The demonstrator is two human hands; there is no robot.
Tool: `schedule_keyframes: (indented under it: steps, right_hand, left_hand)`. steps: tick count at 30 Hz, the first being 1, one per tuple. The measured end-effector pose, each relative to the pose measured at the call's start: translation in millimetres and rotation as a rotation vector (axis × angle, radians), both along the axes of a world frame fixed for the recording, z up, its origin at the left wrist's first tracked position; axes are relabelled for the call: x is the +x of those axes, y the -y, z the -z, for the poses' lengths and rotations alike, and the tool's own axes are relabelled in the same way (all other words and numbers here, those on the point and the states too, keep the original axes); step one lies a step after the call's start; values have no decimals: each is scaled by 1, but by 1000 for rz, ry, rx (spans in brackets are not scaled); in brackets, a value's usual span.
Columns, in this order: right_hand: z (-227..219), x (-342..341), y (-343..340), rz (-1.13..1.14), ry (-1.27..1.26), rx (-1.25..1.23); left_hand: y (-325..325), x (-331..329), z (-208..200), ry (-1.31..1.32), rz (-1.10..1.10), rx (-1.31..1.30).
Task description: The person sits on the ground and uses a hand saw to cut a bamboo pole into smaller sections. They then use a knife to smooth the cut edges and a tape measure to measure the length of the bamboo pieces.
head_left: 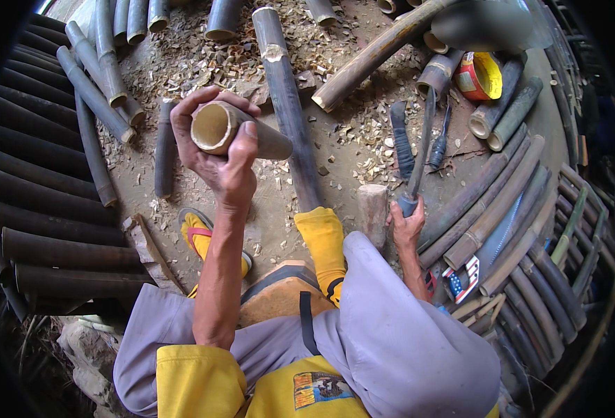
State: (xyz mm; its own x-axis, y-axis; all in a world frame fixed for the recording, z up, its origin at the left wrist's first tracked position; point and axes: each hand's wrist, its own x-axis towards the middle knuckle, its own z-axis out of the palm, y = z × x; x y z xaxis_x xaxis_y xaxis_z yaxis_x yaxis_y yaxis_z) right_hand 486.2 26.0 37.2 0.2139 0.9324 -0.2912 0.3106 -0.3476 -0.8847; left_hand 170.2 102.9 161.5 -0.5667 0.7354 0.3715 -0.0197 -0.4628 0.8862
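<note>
My left hand [232, 174] is raised and wrapped round a short, dark bamboo tube [271, 143]. The tube's pale, hollow cut end faces up, and its body slants away to the right. Lower at the right, my right hand [408, 224] grips a machete by its blue handle. The long narrow machete blade [422, 143] points forward, apart from the tube. Beside the right hand stands a short wooden stump [372, 214]. A long bamboo pole [292, 115] lies on the ground beyond and below the held tube.
Wood chips [231, 59] litter the ground ahead. A dark wrapped tool [401, 139] and a smaller one [438, 150] flank the blade. Bamboo lengths [57, 209] are lined up at left; more bamboo [485, 202] is piled at right. A yellow-and-red can [469, 76] lies tipped at far right.
</note>
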Motion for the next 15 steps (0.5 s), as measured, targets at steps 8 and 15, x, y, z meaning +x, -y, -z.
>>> schedule_keyframes:
  steps: [8, 15]
  right_hand:
    - [7, -1, 4, -33, 45, -105]
    - [16, 9, 4, -66, 158, -81]
  left_hand:
    - [9, 17, 31, -135, -56, -56]
    - [14, 28, 31, -86, -63, 13]
